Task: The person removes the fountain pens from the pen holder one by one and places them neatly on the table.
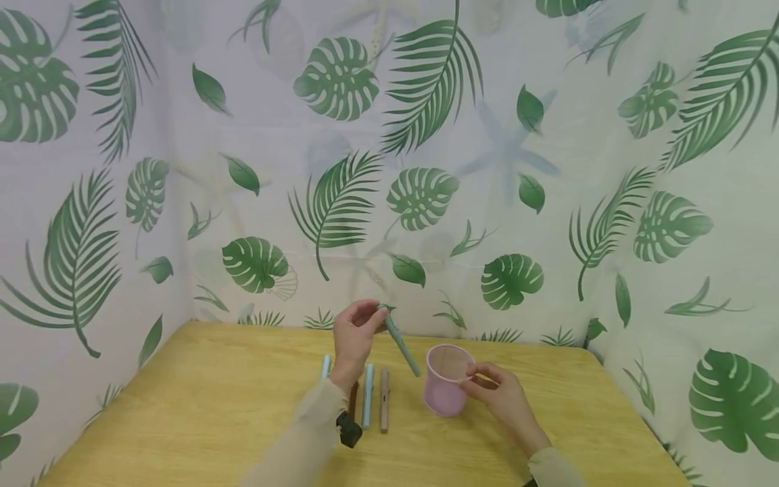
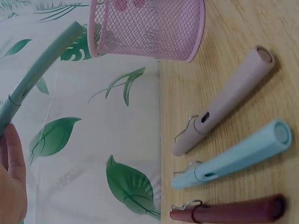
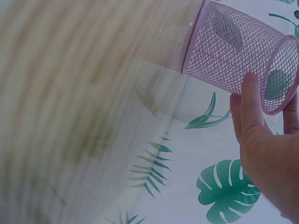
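My left hand (image 1: 354, 341) pinches a teal-green fountain pen (image 1: 402, 343) near its upper end. The pen slants down to the right above the table, its lower end close to a pink mesh pen holder (image 1: 441, 396). My right hand (image 1: 502, 399) grips the holder's rim between thumb and fingers, as the right wrist view also shows. Several capped pens lie side by side below my left hand: a mauve pen (image 2: 224, 100), a light blue pen (image 2: 233, 154) and a dark red pen (image 2: 233, 210). Another light blue pen (image 1: 326, 365) is partly hidden behind the left hand.
The wooden table (image 1: 182, 406) runs back to a white cloth wall (image 1: 365, 223) printed with green leaves. Similar cloth stands along both sides. A black wrist strap with a camera (image 1: 349, 429) sits on the left wrist.
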Tool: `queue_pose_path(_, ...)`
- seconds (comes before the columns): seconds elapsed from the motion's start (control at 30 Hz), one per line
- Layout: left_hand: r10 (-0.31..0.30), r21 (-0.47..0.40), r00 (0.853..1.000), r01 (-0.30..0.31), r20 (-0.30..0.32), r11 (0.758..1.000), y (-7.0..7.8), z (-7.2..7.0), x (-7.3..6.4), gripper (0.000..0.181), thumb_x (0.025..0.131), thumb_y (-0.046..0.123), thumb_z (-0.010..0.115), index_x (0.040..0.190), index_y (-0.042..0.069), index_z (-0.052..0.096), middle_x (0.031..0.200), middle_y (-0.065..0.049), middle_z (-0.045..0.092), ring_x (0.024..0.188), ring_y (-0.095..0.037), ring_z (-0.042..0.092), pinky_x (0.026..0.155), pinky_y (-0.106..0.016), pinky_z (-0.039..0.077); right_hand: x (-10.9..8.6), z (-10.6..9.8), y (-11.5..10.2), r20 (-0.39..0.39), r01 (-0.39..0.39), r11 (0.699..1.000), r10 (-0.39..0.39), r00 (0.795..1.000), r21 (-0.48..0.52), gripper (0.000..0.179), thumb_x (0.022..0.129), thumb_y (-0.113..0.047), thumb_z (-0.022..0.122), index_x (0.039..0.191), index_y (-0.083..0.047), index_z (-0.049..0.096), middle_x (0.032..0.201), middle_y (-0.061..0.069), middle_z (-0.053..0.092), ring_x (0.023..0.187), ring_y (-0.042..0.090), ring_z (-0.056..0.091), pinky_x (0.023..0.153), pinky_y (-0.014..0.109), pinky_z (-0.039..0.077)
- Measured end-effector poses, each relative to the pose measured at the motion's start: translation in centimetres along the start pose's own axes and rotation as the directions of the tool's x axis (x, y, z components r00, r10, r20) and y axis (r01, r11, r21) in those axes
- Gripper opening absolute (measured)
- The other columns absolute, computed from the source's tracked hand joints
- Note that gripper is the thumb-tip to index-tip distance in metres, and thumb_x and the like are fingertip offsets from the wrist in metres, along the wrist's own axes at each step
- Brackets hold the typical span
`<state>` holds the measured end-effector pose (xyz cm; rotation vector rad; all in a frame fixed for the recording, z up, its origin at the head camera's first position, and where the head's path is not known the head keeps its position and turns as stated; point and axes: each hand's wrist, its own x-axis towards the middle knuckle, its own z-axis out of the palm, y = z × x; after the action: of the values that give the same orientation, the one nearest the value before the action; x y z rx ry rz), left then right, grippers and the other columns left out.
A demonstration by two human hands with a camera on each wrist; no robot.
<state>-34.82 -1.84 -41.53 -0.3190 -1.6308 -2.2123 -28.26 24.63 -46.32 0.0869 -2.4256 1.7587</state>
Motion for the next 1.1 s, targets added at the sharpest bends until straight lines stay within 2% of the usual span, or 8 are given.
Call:
queue_pose_path(0.1,-0.035,-0.015,0.999,0.034,-0.021,0.999,-0.1,-1.1,0.0,0.022,0.086,0.005,0.074,0.107,-0.002,0.068,0.096,-0.007,0.071,0.080,-0.011,0.070,0.074,-0.036,0.060,0.0,0.1,-0.1,0.007,-0.007,1.000,0.007,1.000,0.009,0.034,0.085,-0.015,0.078,0.107,0.005,0.063,0.136,0.023,0.056,0.121,0.036,0.059,0.092,0.033,0.055)
queue_pose_path(0.2,-0.054,-0.027,0.998,0.053,-0.028,0.998,-0.1,-1.9,0.3,0.023,0.087,0.005,0.073,0.107,-0.003,0.067,0.096,-0.006,0.069,0.080,-0.011,0.069,0.076,-0.040,0.060,0.0,-0.1,-0.2,0.008,-0.008,1.000,0.008,1.000,0.027,0.035,0.085,-0.014,0.077,0.109,0.006,0.062,0.137,0.023,0.055,0.122,0.038,0.058,0.093,0.034,0.055)
queue_pose_path(0.43,-0.079,0.002,0.997,0.079,-0.025,0.997,-0.1,-3.4,0.4,0.024,0.088,0.006,0.072,0.110,-0.001,0.066,0.101,-0.008,0.066,0.081,-0.013,0.069,0.075,-0.039,0.060,0.0,-0.2,-0.4,0.002,0.006,1.000,-0.006,1.000,0.027,0.035,0.085,-0.014,0.077,0.108,0.007,0.062,0.135,0.025,0.056,0.120,0.036,0.059,0.091,0.031,0.055)
queue_pose_path(0.7,-0.120,0.013,0.991,0.121,-0.066,0.993,-0.7,-5.7,-0.2,0.024,0.086,0.006,0.074,0.109,0.000,0.067,0.103,-0.011,0.066,0.083,-0.015,0.069,0.076,-0.044,0.060,0.1,0.0,0.0,0.021,0.006,1.000,-0.007,1.000,0.027,0.032,0.086,-0.012,0.076,0.108,0.007,0.062,0.134,0.023,0.057,0.117,0.033,0.062,0.088,0.028,0.055)
queue_pose_path(0.93,-0.110,0.010,0.991,0.111,-0.077,0.994,-0.3,-6.5,-0.2,0.024,0.086,0.004,0.074,0.107,-0.002,0.066,0.094,-0.004,0.068,0.079,-0.013,0.069,0.072,-0.040,0.061,0.1,0.1,0.2,0.012,0.005,1.000,-0.005,1.000,0.023,0.035,0.083,-0.012,0.078,0.109,0.006,0.063,0.134,0.023,0.057,0.117,0.035,0.062,0.087,0.028,0.056)
queue_pose_path(1.1,-0.117,0.016,0.989,0.119,-0.087,0.993,-0.4,-7.1,-0.1,0.024,0.085,0.003,0.074,0.107,-0.002,0.067,0.094,-0.005,0.068,0.078,-0.013,0.069,0.070,-0.039,0.061,0.0,-0.1,0.0,0.005,0.013,1.000,-0.013,1.000,0.017,0.036,0.084,-0.014,0.078,0.109,0.007,0.062,0.133,0.024,0.057,0.117,0.036,0.062,0.088,0.029,0.056)
